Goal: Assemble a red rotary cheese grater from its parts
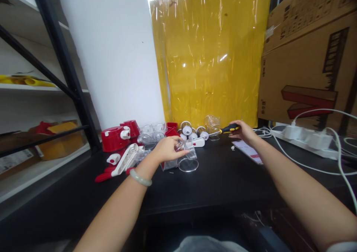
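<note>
My left hand (169, 148) is closed around the upper part of a clear plastic container (192, 156), whose round rim faces down near the black table. In my right hand (241, 131) is a screwdriver (229, 128) with a black and yellow handle, its long shaft pointing left. The shaft's tip reaches the clear container beside my left fingers; whether it sits in a screw cannot be made out. Behind my hands stand several white-ended cylinders (186, 128) and a red tray-like part (171, 129). A small white piece (232, 148) lies below my right hand.
Red housings (114, 138), white-and-red handles (125, 159) and clear cups (151, 133) crowd the left of the black table (217, 185). To the right are a phone (248, 151), a power strip (306, 142) with loose white cables, and a large cardboard box (304, 58).
</note>
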A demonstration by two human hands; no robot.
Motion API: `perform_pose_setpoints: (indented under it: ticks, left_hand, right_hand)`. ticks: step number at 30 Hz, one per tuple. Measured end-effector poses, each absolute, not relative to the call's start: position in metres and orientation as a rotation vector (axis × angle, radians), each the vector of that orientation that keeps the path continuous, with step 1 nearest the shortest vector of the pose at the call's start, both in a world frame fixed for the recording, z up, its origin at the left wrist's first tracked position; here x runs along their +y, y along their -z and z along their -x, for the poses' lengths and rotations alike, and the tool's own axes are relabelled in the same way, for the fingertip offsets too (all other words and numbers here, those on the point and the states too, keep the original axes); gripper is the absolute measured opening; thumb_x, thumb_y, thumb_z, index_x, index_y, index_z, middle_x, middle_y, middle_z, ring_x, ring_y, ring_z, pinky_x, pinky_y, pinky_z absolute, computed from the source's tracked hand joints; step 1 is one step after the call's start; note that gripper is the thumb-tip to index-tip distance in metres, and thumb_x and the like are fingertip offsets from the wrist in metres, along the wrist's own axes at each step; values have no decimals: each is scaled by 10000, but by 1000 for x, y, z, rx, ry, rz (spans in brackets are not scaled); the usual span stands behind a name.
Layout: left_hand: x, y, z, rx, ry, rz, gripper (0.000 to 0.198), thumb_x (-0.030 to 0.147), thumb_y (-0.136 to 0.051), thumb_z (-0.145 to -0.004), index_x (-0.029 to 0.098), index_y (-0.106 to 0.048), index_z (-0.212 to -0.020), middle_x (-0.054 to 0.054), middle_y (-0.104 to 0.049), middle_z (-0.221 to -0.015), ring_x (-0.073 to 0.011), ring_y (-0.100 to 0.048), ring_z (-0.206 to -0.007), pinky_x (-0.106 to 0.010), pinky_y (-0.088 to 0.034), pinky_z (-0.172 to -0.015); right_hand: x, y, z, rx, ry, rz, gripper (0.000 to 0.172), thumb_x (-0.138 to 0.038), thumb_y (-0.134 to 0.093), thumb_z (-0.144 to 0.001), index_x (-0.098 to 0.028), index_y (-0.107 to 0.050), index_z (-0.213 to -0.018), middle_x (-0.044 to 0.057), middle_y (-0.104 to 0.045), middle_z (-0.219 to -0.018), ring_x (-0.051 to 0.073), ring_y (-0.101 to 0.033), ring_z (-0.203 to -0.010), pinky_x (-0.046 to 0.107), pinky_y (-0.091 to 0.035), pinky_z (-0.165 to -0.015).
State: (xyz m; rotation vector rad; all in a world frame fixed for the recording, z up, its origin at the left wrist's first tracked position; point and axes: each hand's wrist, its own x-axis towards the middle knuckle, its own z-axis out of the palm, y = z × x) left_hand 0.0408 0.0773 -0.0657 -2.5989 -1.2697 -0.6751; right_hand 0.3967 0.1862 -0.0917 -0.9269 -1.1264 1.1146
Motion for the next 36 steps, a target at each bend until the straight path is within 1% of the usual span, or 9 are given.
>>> perform_pose_setpoints:
  ticks: [6,12,15,19,22,24,29,32,36]
  left_hand:
    - [78,66,-41,-1265,673,2600,485,605,-613,-849,181,-686,-624,-102,-730,-1180,-247,-714,-948,-375,-540,-864]
    - [78,66,-41,-1253,688,2602,483,611,-610,-848,190,-693,-624,-99,-734,-1174,-240,-715,-937,-376,-542,-867]
    - [78,67,-41,-1246,689,2594,477,609,-610,-846,194,-689,-624,-98,-735,-1171,-238,-713,-953,-365,-540,-872]
    - [78,67,-41,-1275,683,2589,485,606,-616,-844,188,-675,-606,-97,-734,-1176,-239,-715,-941,-364,-537,-871]
    - [77,66,-41,-1281,684,2592,490,615,-614,-844,187,-682,-616,-98,-735,-1171,-242,-713,-935,-371,-540,-867]
    - [77,66,-41,-1279,688,2592,487,618,-614,-843,188,-690,-626,-98,-736,-1166,-244,-712,-938,-370,-542,-866]
    - [79,66,-40,-1258,673,2600,479,606,-615,-848,189,-689,-626,-88,-732,-1181,-243,-714,-950,-367,-537,-875]
    - [79,67,-40,-1259,676,2598,483,610,-613,-849,189,-679,-621,-97,-730,-1175,-245,-712,-961,-366,-534,-873]
    - [78,66,-40,-1285,682,2598,496,616,-612,-847,183,-661,-609,-102,-726,-1184,-248,-715,-951,-371,-534,-871]
  right_hand:
    - [189,94,-398,-1154,-1043,920,88,-328,-615,-807,-245,-599,-832,-35,-553,-574,116,-471,-416,306,-557,-525]
    - [194,100,-400,-1294,-965,909,338,-572,-559,-880,-243,-584,-808,-96,-313,-356,114,-293,-314,317,-519,-500]
    - [192,97,-399,-1231,-1015,939,327,-552,-539,-889,-232,-585,-843,-50,-464,-429,130,-420,-351,327,-539,-528]
    - [188,92,-397,-1121,-1126,896,168,-364,-556,-839,-218,-604,-905,17,-643,-681,159,-614,-522,319,-568,-572]
    - [188,94,-397,-1137,-1081,880,131,-312,-595,-795,-233,-617,-897,8,-633,-688,143,-579,-498,312,-567,-563]
    - [190,97,-398,-1164,-1034,921,120,-345,-623,-804,-249,-611,-874,-18,-575,-584,133,-507,-427,315,-559,-542]
    - [194,102,-399,-1292,-962,963,327,-575,-590,-869,-251,-594,-824,-92,-333,-357,118,-336,-303,332,-549,-526]
    - [192,99,-397,-1223,-1019,1019,355,-548,-468,-939,-229,-603,-863,-46,-440,-385,136,-434,-325,313,-536,-498]
    - [190,94,-394,-1102,-1130,981,191,-362,-493,-903,-209,-606,-920,40,-661,-618,169,-633,-494,294,-552,-520]
